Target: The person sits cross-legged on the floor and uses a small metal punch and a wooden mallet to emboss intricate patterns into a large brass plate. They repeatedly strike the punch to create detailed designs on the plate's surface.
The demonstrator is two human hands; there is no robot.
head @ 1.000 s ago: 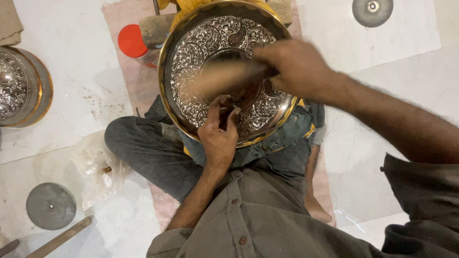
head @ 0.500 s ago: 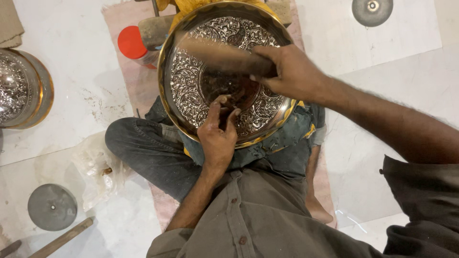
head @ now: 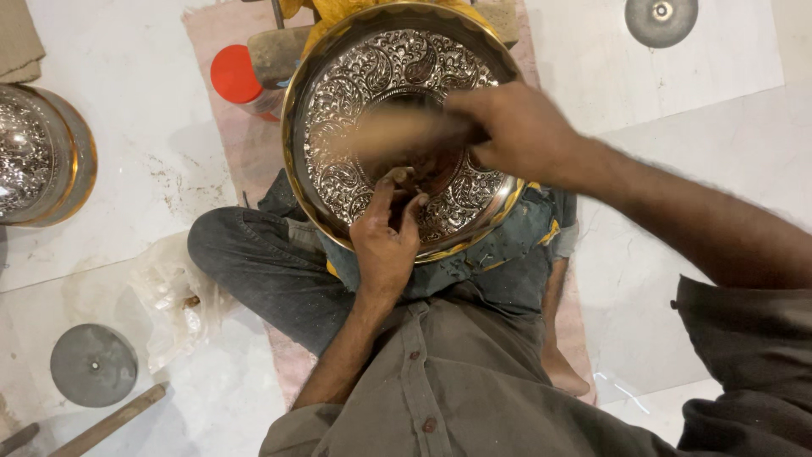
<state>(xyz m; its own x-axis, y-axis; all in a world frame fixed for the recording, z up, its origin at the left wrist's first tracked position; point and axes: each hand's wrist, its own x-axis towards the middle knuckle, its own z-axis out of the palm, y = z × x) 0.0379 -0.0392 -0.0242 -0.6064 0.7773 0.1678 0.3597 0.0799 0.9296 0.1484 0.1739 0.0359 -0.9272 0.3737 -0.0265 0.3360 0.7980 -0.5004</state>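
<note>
Two hands at the embossed tray (head: 397, 85): my left hand (head: 386, 241) pinches a small punch upright on its centre; my right hand (head: 516, 131) clenches a blurred wooden mallet (head: 397, 135) above.

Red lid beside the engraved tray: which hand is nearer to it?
Left. The left hand rests on the tray's lower middle; the right hand is farther from the red lid, holding a blurred stick.

white marble floor (head: 127, 195) with a pink mat (head: 254, 144)

grey discs at the floor's lower-left (head: 93, 366) and top-right (head: 661, 19) corners; wooden stick (head: 110, 421) along the bottom edge; crumpled plastic (head: 173, 296) beside the mat.
</note>
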